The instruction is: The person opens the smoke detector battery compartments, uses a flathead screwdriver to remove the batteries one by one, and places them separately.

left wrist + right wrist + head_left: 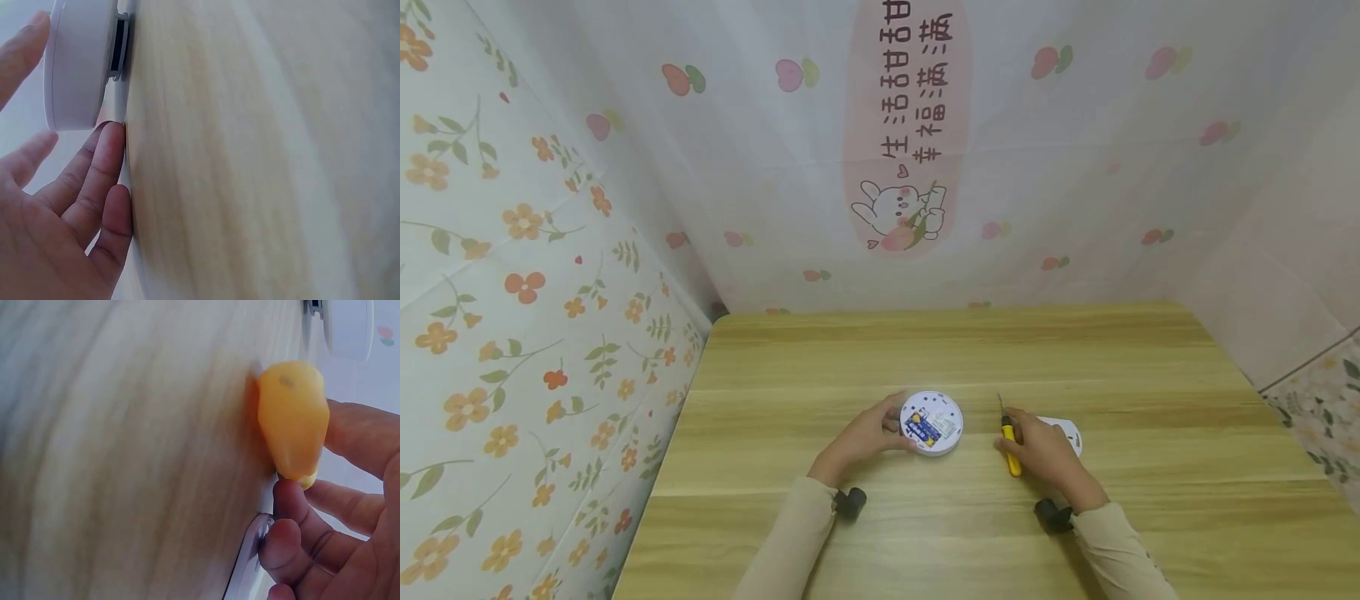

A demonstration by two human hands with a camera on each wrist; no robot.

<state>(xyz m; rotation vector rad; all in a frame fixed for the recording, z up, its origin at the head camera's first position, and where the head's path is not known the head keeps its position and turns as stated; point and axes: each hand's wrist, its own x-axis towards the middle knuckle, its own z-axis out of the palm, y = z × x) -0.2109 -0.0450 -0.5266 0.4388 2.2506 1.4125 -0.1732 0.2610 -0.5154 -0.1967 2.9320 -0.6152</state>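
A round white device [942,407], looking like a smoke detector, sits on the table with small slots and a blue-and-yellow rectangle on its upper face. My left hand [867,429] holds its left edge between thumb and fingers; in the left wrist view the device's thick side [78,69] stands by the fingertips, a small bracket underneath. To the right, my right hand [1043,450] pinches a yellow-handled screwdriver [1013,463], its thin metal shaft pointing away from me. In the right wrist view the handle [292,419] is close over the wood.
A flat white plate [1074,437] with cut-outs lies partly under my right hand. The wood-grain table [925,350] ends at a patterned curtain [760,183] behind, with another flowered curtain [535,333] along the left. Each wrist carries a black camera [850,503].
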